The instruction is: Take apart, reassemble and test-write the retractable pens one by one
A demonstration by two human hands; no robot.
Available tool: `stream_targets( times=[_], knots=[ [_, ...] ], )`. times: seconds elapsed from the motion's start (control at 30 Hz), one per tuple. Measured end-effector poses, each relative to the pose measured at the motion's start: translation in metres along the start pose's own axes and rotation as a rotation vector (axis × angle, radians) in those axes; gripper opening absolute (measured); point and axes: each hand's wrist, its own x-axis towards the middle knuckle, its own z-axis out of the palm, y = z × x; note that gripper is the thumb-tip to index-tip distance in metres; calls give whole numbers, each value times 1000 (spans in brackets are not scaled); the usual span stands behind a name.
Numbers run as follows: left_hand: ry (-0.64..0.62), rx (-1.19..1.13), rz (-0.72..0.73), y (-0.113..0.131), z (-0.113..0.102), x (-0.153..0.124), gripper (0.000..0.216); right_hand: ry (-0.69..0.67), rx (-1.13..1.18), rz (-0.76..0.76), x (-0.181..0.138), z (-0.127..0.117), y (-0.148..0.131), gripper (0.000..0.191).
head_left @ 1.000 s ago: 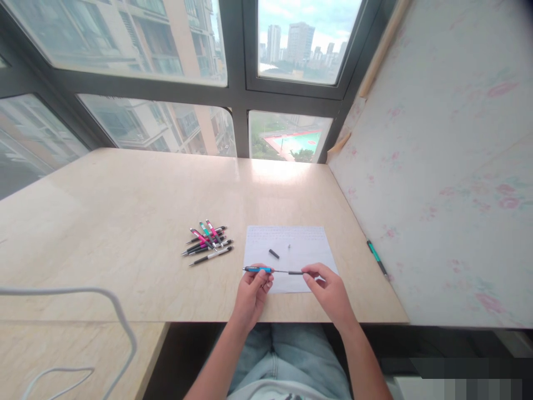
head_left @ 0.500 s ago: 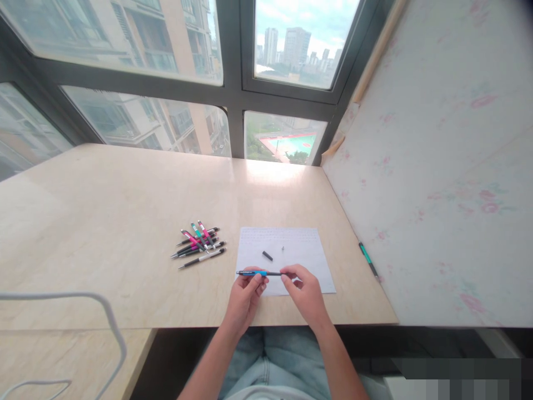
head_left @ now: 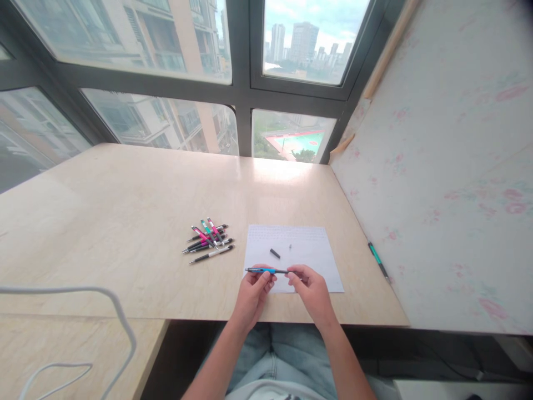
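On my remote feed, the left hand [head_left: 251, 291] pinches a blue pen barrel [head_left: 263, 270] over the lined paper [head_left: 328, 280]; the right hand's [head_left: 311, 289] fingertips grip its black front section [head_left: 282, 271]. The bare refill that showed a second ago is now covered, the parts meeting. Beyond lie a loose black tube [head_left: 275, 253] and a tiny silvery piece [head_left: 290, 246].

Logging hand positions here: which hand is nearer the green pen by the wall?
Right. The right hand is left of the green pen, at the dark end of the blue pen; the left hand is farther left, on that pen's blue part.
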Motion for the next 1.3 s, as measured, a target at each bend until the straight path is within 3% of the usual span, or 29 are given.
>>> stream_targets(
  times=[0.3,0.63,0.93,1.17,1.3],
  knots=[
    [-13,22,9,-1,-3,1,19,-41,-63,-32,0,-5,-5,21],
    [30,50,21,0,1,0,24,5,-213,-309,-3,-6,0,13],
    [4,31,7,0,0,0,19,-3,-272,-292,1,-10,2,14],
    [3,17,14,-1,-1,0,20,4,-279,-422,-2,-7,-4,12],
    [9,26,5,0,0,-1,21,3,-290,-365,-2,-7,-4,15]
  ],
)
